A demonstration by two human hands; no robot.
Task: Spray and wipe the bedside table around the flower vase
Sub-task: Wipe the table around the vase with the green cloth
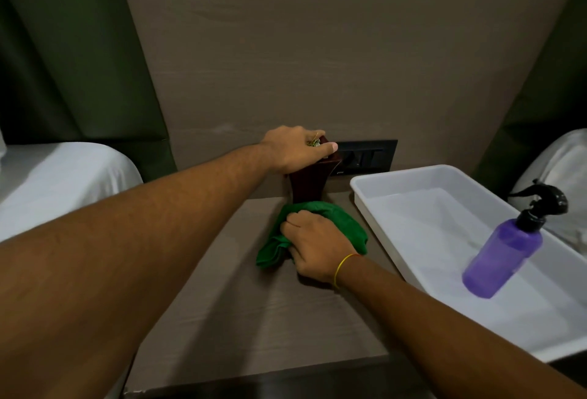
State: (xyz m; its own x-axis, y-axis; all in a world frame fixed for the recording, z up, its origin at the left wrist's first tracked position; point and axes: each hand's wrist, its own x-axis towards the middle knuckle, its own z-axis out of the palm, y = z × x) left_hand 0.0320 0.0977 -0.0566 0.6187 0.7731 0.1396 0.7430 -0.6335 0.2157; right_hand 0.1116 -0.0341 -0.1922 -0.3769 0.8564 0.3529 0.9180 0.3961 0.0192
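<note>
A dark red-brown flower vase (309,184) stands at the back of the grey-brown bedside table (235,297), close to the wall. My left hand (295,149) grips the vase around its top rim, covering the opening. Right in front of the vase's base lies a bunched green cloth (336,221), and my right hand (313,246) presses down on it, fingers closed over the fabric. A purple spray bottle (500,254) with a black trigger head leans tilted inside the white tray (409,208) on the right, apart from both hands.
A black switch panel (368,155) sits on the wall just behind the vase. White bedding (57,182) lies to the left and more white fabric (562,170) at the far right. The tray overhangs the table's right side.
</note>
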